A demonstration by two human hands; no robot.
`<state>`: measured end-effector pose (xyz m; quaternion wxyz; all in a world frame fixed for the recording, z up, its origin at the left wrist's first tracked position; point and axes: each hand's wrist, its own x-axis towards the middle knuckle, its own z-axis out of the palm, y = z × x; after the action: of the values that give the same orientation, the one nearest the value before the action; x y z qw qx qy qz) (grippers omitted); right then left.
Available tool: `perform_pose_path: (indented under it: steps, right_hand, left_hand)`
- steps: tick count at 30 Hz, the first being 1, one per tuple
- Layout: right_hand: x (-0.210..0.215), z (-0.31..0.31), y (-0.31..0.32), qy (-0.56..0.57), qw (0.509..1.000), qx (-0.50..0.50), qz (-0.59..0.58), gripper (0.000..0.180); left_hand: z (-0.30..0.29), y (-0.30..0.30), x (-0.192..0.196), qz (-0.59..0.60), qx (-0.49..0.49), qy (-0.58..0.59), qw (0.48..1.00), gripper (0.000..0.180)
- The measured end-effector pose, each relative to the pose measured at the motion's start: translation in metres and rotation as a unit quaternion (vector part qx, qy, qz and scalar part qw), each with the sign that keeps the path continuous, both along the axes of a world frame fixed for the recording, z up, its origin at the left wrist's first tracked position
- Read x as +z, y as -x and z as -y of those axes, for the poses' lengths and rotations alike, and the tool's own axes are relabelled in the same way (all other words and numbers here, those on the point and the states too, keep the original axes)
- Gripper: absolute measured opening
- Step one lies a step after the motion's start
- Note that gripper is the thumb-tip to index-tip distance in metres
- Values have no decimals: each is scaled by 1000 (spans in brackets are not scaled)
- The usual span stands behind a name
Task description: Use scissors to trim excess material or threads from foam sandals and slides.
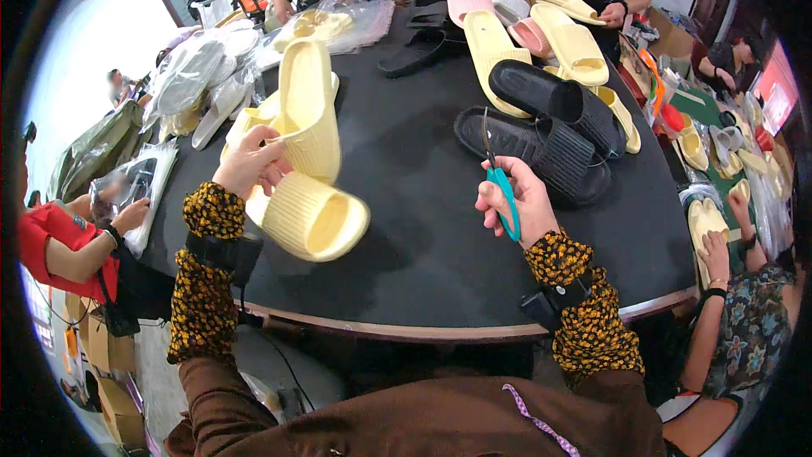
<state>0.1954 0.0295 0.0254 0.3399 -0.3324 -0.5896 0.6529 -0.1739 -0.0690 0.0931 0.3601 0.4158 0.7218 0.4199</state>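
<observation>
My left hand (250,161) is closed on a pale yellow slide slipper (309,114), which stands with its sole raised above the dark table. A second yellow slipper (326,222) hangs against it, its open toe toward me; whether the two are joined I cannot tell. More yellow slippers lie behind that hand, partly hidden. In my right hand (526,203) are scissors with teal handles (502,190), their thin blades pointing away from me. Just beyond the blades lies a pair of black slippers, the nearer one (568,159) overlapped by the farther one (562,101).
Yellow (495,59) and pink slippers (470,2) are heaped at the far right. Bagged slippers (193,72) pile up at the far left. Several people work around the black table (406,237); a person in red sits at the left.
</observation>
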Motion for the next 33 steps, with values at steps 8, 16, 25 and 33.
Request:
perform_pose_path:
  steps: [8,16,25,33]
  right_hand:
    - [-4,-5,-2,-6,999,-18,-30,45]
    - [-3,-1,-3,-24,1000,-8,-14,47]
    - [-3,-2,1,-13,1000,2,-8,46]
    - [-7,-5,-8,-35,999,-9,-2,53]
  left_hand:
    - [-28,-70,-11,174,-81,-82,978,33]
    - [-36,-88,-31,-109,-110,37,987,24]
    - [-37,-77,-47,-65,-185,39,980,52]
    - [-56,-113,-67,118,-208,46,970,47]
